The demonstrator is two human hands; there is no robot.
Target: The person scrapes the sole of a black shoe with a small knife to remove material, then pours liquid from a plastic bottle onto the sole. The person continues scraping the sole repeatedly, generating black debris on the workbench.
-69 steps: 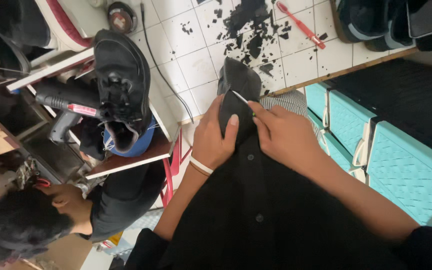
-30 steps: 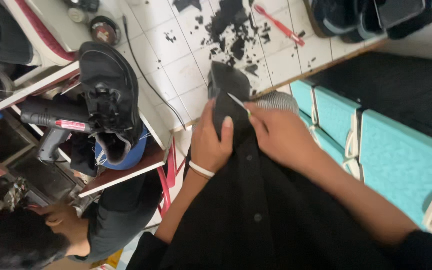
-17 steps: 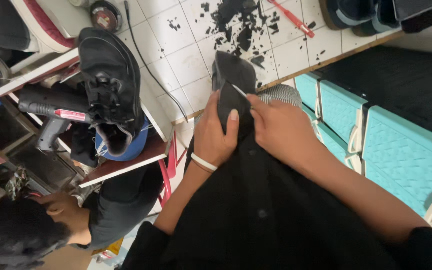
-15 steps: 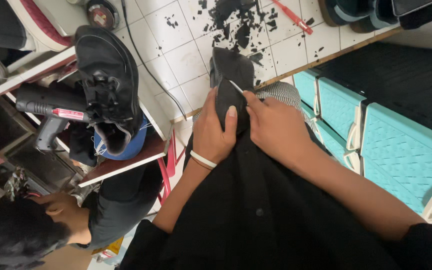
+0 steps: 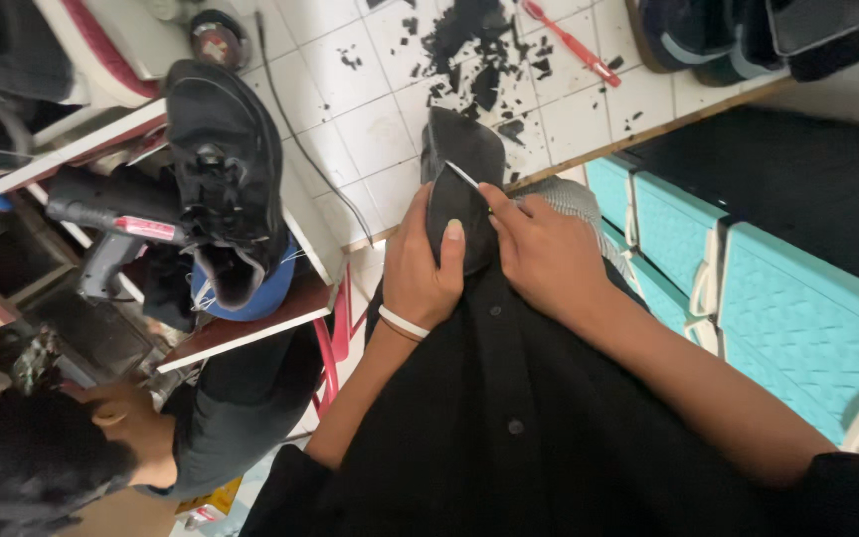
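At frame centre, our left hand (image 5: 428, 268) grips a flat black rubber sole piece (image 5: 459, 189); our right hand (image 5: 539, 249) pinches a thin white blade (image 5: 464, 176) against it.

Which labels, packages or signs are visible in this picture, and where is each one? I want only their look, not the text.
Label: a small red and white strip on the grey glue gun, on the shelf at the left.
Round tin: on the white tiled floor at the top left, dark rim with a reddish lid.
Yellow package: low at the bottom left, beside the other person's dark sleeve, only partly in view.
No signs or screens are visible.
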